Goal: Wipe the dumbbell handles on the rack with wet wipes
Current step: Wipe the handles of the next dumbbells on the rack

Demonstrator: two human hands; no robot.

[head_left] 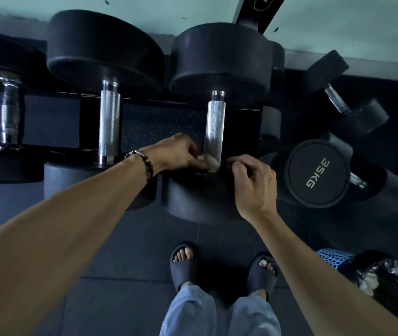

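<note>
Several black dumbbells lie on a low rack with their chrome handles pointing away from me. My left hand [181,154] pinches a whitish wet wipe [208,162] at the near end of one knurled handle [215,124], just above that dumbbell's near head [200,202]. My right hand [253,180] is on the other side of the same handle end, fingers curled, fingertips at the wipe's edge; whether it grips the wipe is unclear. Two more handles stand to the left, one knurled handle [109,122] and one smooth handle [10,112].
More dumbbells lie on the floor at right, one marked 35KG [318,172]. A blue perforated basket [334,258] lined with a black plastic bag [392,282] stands at the lower right. My feet in dark slides [184,265] stand on dark floor tiles.
</note>
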